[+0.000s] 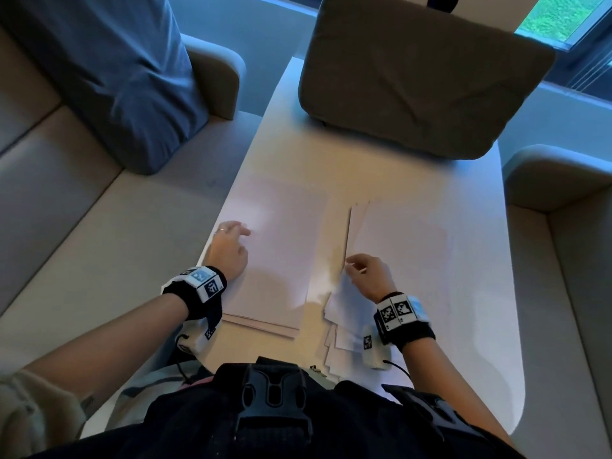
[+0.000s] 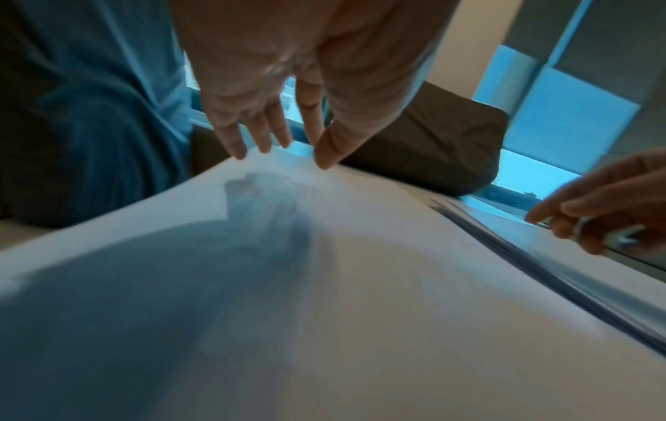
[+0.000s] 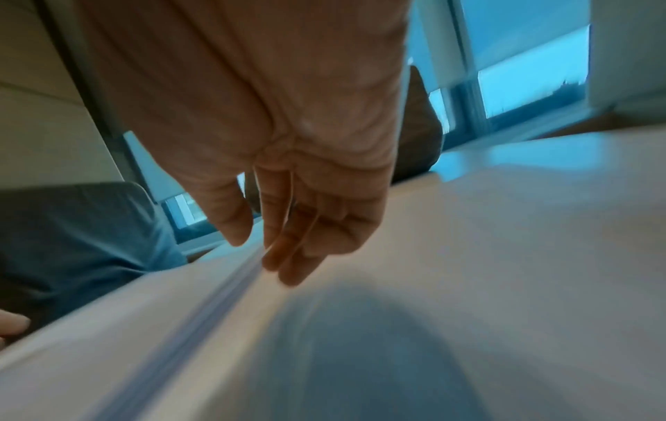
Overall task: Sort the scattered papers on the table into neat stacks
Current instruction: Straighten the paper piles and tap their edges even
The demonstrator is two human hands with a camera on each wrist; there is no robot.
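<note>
Two piles of white paper lie side by side on the pale table [image 1: 483,342]. My left hand [image 1: 243,240] rests on the left stack [image 1: 284,240], straight fingers spread with their tips touching the sheet [image 2: 285,153]. My right hand [image 1: 349,265] sits at the left edge of the right stack [image 1: 404,246]. Its thumb and fingers pinch the edge of the top sheets [image 3: 259,250], which lift a little there. Below that wrist, several loose sheets [image 1: 341,339] fan out unevenly toward the table's near edge.
A brown cushion [image 1: 420,77] lies on the far end of the table. A blue cushion [image 1: 132,77] leans on the beige sofa [image 1: 66,210] at the left. A sofa armrest [image 1: 549,180] stands to the right. Windows are behind.
</note>
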